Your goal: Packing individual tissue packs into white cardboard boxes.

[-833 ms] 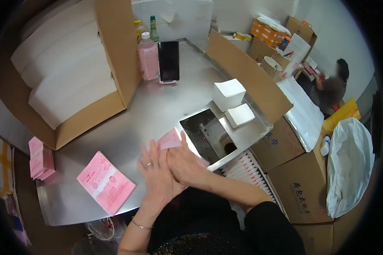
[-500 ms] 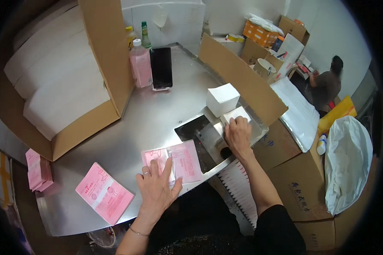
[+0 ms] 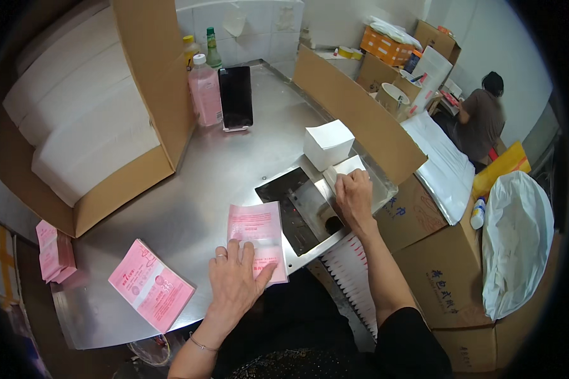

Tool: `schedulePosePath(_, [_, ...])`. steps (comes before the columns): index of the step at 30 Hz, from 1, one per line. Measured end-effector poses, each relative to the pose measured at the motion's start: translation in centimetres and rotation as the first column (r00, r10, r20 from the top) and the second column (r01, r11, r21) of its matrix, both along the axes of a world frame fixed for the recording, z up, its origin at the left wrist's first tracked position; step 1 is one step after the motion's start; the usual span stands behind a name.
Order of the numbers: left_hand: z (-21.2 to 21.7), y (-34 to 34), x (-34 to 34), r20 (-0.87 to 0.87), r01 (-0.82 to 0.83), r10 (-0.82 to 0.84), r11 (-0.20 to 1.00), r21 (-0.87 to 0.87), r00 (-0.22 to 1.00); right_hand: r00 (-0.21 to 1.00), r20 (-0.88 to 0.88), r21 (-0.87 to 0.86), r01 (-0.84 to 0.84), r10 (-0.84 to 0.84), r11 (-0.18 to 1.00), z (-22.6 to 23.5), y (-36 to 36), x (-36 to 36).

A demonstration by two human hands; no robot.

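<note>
My left hand [image 3: 237, 268] lies over the lower part of a pink printed wrapper [image 3: 254, 222] with a pale band, near the table's front edge. Its fingers are stretched out flat on the wrapper, and the thumb is spread to the side. My right hand [image 3: 356, 194] is closed at the near edge of a low white paper stack [image 3: 346, 167], fingers bent and fingertips partly hidden. Behind that stack stands a taller white paper block [image 3: 329, 144]. Between my hands, a dark rectangular opening [image 3: 286, 186] with a metal plate [image 3: 315, 203] is set into the steel table.
A pile of pink wrappers [image 3: 152, 287] lies front left, and more pink packs [image 3: 55, 251] sit at the left edge. A big carton [image 3: 164, 95] of white paper stands back left. A phone [image 3: 236, 98] leans near bottles. Cartons [image 3: 446, 278] stack at right; a person [image 3: 480, 117] sits beyond.
The pink wrapper, earlier spread sideways with white paper and clear film on it, now lies folded and turned upright under my left hand. My right hand stays at the white stack.
</note>
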State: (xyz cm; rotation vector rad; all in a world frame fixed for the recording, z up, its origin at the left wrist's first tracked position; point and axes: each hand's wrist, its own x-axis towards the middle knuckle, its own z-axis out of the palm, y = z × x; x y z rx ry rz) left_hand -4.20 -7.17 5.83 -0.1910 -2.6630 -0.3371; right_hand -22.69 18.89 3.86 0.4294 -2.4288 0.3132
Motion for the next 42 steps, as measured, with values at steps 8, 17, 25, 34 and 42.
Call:
schedulePosePath(8, [0.1, 0.0, 0.7, 0.081, 0.066, -0.071, 0.996, 0.067, 0.994, 0.989, -0.142, -0.069, -0.046, 0.036, 0.997, 0.2, 1.0, -0.3])
schedulePosePath(17, [1.6, -2.6, 1.2, 0.124, 0.104, -0.124, 0.981, 0.161, 0.984, 0.582, 0.010, 0.035, -0.813, 0.813, 0.581, 0.0, -10.7, 13.4])
schedulePosePath(25, [1.1, -1.8, 1.8, 0.113, 0.080, -0.098, 0.985, 0.151, 0.989, 0.802, 0.344, 0.135, -0.557, 0.488, 0.820, -3.1, -12.6, 5.1])
schedulePosePath(34, [2.3, -5.7, 6.9, -0.059, 0.127, -0.115, 0.948, 0.292, 0.992, 0.852, 0.515, 0.219, -0.231, 0.089, 0.948, -1.1, -6.7, 3.9])
schedulePosePath(42, [1.3, -12.8, 10.5, 0.161, -0.512, 0.501, 0.858, 0.032, 0.850, 0.983, -0.012, 0.150, 0.181, -0.181, 0.972, -0.5, -1.1, -0.2])
